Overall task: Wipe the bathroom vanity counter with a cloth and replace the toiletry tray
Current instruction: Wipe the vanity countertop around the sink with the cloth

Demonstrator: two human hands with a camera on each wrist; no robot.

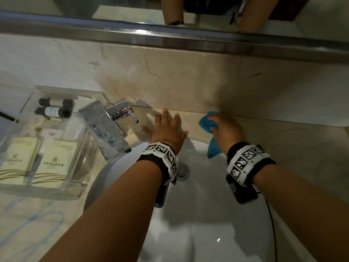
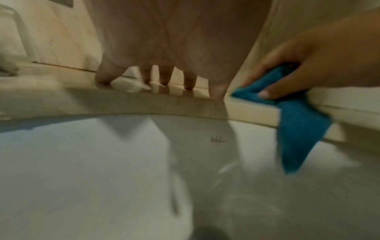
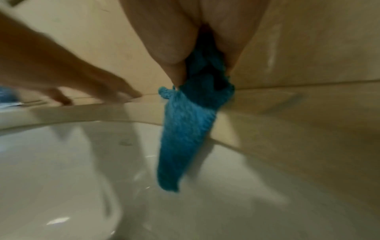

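My right hand (image 1: 224, 127) grips a bunched blue cloth (image 1: 206, 123) on the beige stone counter (image 1: 283, 144) behind the basin, close to the back wall. A tail of the cloth (image 3: 183, 141) hangs over the counter edge into the sink; in the left wrist view the cloth (image 2: 298, 123) droops the same way. My left hand (image 1: 166, 127) rests flat with spread fingers (image 2: 189, 81) on the counter strip between tap and cloth. The clear toiletry tray (image 1: 90, 148) stands on the counter at the left, holding small bottles and boxed items.
A chrome tap (image 1: 109, 127) juts over the white basin (image 1: 207, 214) between the tray and my left hand. A metal ledge (image 1: 188, 40) and mirror run along the back wall. A thin blue cord (image 1: 37, 224) lies on the counter in front of the tray.
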